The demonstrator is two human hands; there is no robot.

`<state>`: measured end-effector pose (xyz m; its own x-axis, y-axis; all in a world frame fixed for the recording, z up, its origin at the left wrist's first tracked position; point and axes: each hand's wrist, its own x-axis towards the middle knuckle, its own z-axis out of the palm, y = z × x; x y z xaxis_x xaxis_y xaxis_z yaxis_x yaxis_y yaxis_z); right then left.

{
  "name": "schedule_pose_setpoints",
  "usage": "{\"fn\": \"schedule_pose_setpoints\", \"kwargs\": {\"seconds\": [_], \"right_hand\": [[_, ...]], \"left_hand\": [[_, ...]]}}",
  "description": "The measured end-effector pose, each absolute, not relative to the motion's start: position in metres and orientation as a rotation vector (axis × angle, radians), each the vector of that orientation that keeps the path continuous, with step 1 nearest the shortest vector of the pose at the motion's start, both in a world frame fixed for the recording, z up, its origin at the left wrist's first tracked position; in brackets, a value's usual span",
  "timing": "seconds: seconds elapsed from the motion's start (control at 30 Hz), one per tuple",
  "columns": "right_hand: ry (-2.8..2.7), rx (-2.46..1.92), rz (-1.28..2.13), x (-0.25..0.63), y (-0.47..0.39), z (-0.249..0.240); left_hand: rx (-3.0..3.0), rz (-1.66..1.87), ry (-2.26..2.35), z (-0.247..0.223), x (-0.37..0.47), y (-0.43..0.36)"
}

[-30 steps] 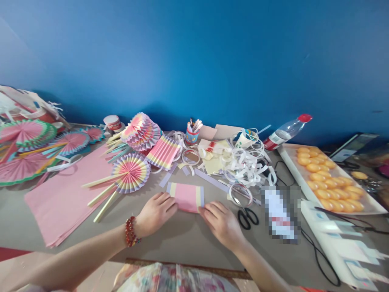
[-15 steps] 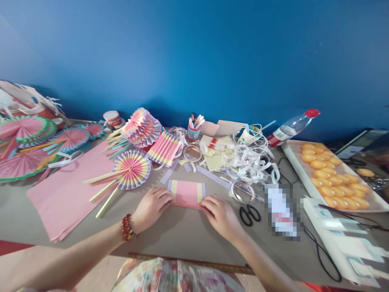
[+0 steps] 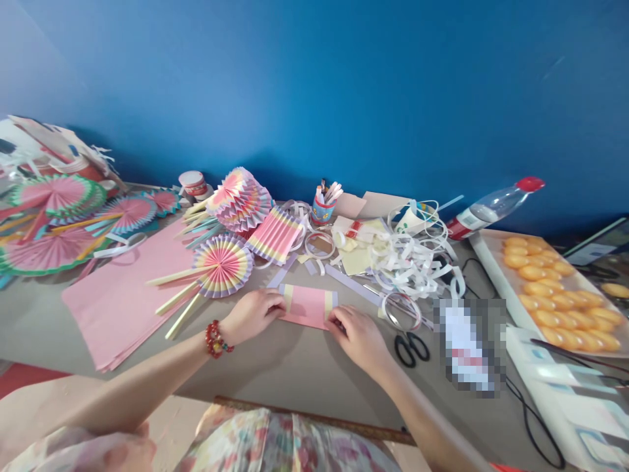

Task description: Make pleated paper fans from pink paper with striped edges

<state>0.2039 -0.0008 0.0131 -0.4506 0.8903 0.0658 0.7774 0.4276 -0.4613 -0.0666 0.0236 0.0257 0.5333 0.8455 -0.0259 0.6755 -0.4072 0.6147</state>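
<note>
A small pink paper piece (image 3: 308, 305) with yellow and lavender bands at both ends lies between my hands on the grey table. At its left end, my left hand (image 3: 258, 314) has thumb and fingers closed together on the paper's edge. My right hand (image 3: 358, 337) pinches the near right corner, its fingers bent. A round pleated paper fan (image 3: 223, 267) with pale sticks rests beyond my left hand. Behind the paper is a pleated pink paper (image 3: 276, 236). Black-handled scissors (image 3: 411, 349) lie to the right of my right hand.
Pink sheets (image 3: 118, 301) are stacked at left, near more fans (image 3: 54, 196). Curled white paper strips (image 3: 417, 262), a tape roll (image 3: 401, 311) and a pen cup (image 3: 324, 208) sit further back. A bottle (image 3: 491, 208), orange-filled tray (image 3: 496, 272) and power strip (image 3: 521, 354) occupy the right.
The camera view has shifted slightly, moving the scene rightward. My left fingers, flatter before, are now more curled at the paper's left end. My right fingers have also bent more.
</note>
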Motion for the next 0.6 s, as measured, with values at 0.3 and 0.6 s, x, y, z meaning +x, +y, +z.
{"fn": "schedule_pose_setpoints", "kwargs": {"seconds": [0.3, 0.6], "right_hand": [[-2.541, -1.529, 0.568, 0.201, 0.009, 0.021], [-2.545, -1.593, 0.637, 0.2, 0.014, 0.023]], "left_hand": [[2.153, 0.296, 1.235, 0.026, -0.066, 0.04], [2.167, 0.289, 1.196, 0.022, -0.068, 0.042]]}}
